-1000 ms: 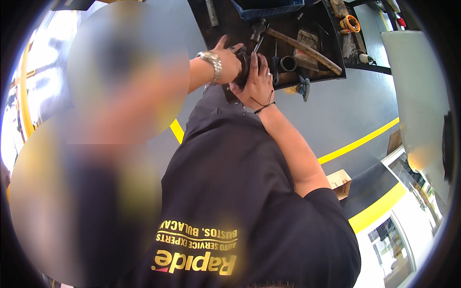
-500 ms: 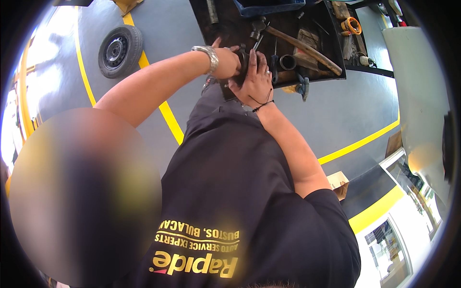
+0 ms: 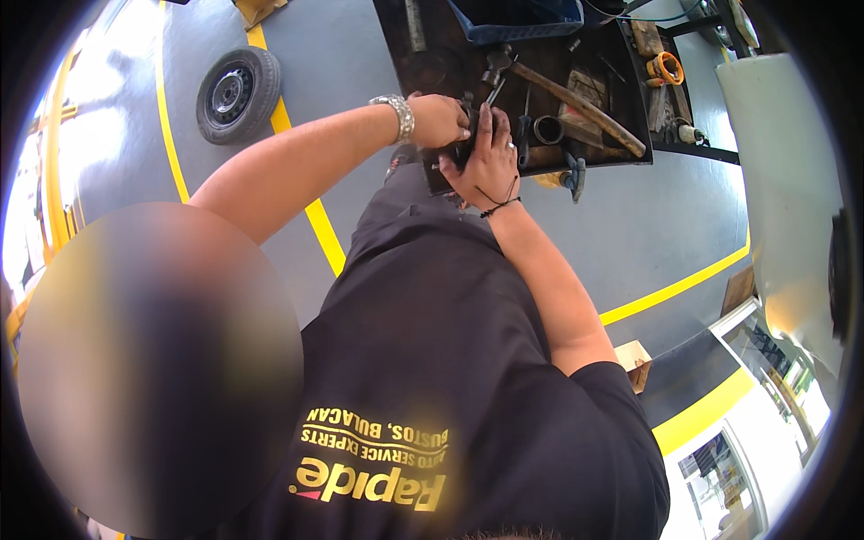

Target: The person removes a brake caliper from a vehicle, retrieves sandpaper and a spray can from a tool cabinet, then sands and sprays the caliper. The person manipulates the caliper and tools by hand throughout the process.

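Observation:
At the near edge of a dark metal workbench [image 3: 621, 81], both my hands are on a dark metal part [image 3: 470, 115], mostly hidden between them. My left hand [image 3: 438, 121], below a silver wristband, has its fingers curled onto the part. My right hand [image 3: 488, 168] lies along the part's right side with long fingers stretched forward and thumb apart. Beyond the fingertips rests a hammer [image 3: 576, 103] with a long wooden handle slanting right. A dark-handled screwdriver [image 3: 525, 135] and a round metal sleeve [image 3: 548, 130] lie right of my right hand.
A blue tray [image 3: 517, 36] sits at the bench's far side. Wooden blocks [image 3: 585, 94] lie under the hammer handle. An orange ring-shaped item [image 3: 666, 68] is on a side shelf. Beyond my left arm, a wheel with tyre [image 3: 238, 94] lies on the floor. A cardboard box [image 3: 632, 364] is at right.
My left hand's fingers, spread out half a second ago, are now drawn in around the dark part. My right hand keeps its place on it. The whole view has shifted slightly.

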`<action>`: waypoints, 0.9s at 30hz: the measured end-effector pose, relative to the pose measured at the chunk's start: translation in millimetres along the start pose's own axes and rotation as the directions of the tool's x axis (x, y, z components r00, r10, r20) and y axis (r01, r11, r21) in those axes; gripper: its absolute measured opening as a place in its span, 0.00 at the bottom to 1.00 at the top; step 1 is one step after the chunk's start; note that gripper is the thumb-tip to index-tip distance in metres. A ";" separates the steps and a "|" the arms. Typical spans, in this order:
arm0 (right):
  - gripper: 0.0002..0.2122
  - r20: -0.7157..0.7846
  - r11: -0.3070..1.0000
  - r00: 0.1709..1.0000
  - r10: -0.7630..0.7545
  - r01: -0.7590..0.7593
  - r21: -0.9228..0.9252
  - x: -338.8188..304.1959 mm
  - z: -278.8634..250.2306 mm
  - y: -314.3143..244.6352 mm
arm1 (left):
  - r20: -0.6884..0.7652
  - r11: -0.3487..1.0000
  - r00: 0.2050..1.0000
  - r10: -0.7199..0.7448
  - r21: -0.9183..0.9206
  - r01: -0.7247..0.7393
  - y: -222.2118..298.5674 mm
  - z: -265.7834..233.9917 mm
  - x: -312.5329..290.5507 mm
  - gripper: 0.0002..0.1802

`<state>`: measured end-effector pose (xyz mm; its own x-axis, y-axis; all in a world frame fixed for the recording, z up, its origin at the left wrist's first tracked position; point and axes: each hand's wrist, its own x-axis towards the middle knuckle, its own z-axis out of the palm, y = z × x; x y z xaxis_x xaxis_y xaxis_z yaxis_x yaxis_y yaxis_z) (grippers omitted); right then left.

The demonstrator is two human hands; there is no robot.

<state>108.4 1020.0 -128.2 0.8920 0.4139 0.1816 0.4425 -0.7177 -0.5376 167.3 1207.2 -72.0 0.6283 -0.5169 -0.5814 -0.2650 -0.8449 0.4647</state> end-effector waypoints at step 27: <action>0.48 0.003 1.000 1.000 0.021 -0.021 0.021 1.0 -0.2 0.6 | 0.513 -0.662 0.677 -0.528 -0.747 0.050 46.0 2.1 12.8 0.10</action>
<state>109.5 1019.9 -128.2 0.9008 0.4005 0.1677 0.4216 -0.7142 -0.5587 161.6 1161.4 -59.4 0.1897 0.0251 -0.9815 0.7539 0.6367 0.1620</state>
